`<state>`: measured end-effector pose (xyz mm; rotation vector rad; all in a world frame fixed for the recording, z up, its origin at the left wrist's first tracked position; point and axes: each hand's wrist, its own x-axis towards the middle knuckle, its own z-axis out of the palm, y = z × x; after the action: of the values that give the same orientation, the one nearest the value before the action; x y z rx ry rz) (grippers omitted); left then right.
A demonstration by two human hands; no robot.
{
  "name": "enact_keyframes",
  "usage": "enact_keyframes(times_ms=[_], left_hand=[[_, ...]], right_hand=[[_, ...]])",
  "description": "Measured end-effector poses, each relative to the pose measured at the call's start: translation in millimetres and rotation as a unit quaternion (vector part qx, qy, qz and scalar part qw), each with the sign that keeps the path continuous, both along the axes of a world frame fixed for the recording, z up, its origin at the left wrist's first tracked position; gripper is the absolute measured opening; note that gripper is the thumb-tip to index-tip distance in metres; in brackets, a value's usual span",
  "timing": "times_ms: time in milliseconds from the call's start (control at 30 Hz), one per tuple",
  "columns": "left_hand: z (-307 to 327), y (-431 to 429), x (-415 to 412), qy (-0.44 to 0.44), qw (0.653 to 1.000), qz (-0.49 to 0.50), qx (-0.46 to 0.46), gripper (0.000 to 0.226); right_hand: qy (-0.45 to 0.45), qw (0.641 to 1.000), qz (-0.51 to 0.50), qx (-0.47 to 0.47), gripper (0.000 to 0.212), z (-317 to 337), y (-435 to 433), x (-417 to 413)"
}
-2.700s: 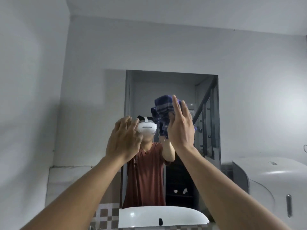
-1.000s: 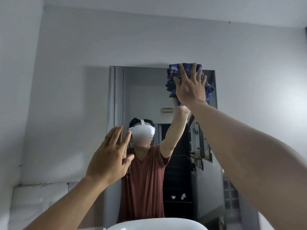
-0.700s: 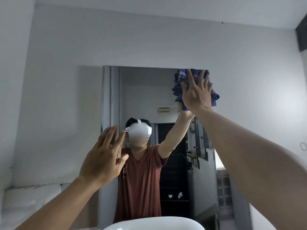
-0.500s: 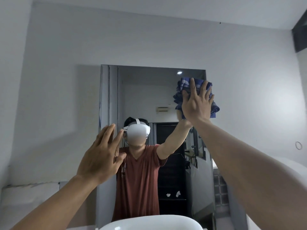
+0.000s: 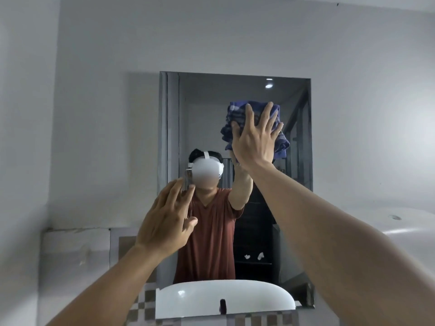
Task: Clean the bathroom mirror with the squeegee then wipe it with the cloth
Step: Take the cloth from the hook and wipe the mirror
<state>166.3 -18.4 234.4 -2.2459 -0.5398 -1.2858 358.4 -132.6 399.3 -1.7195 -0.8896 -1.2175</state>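
A rectangular mirror [image 5: 202, 114] hangs on the grey wall ahead. My right hand [image 5: 255, 140] presses a bunched blue checked cloth [image 5: 280, 142] flat against the glass in its upper right part, fingers spread over it. My left hand [image 5: 168, 220] is raised in front of the mirror's lower left edge, fingers apart, holding nothing. I cannot tell if it touches the glass. No squeegee is in view.
A white basin [image 5: 223, 295] shows at the mirror's bottom edge. A white rounded fixture [image 5: 386, 222] stands at the right. Checked tiles [image 5: 146, 300] run below the mirror, and a pale ledge [image 5: 77, 241] lies at the lower left.
My right hand has slid the cloth down from the mirror's top right corner toward the middle. My left hand stayed low on the left side.
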Motion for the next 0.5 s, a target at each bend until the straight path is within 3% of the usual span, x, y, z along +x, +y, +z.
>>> enact_keyframes(times_ms=[333, 500], left_hand=[[-14.2, 4.7, -14.1, 0.007, 1.000, -0.004, 0.030, 0.075], [-21.0, 11.1, -14.6, 0.016, 1.000, -0.001, 0.019, 0.076]], right_hand=[[-0.079, 0.995, 0.031, -0.056, 0.061, 12.1, 51.5, -65.1], [-0.163, 0.979, 0.031, -0.120, 0.056, 8.2, 68.9, -88.7]])
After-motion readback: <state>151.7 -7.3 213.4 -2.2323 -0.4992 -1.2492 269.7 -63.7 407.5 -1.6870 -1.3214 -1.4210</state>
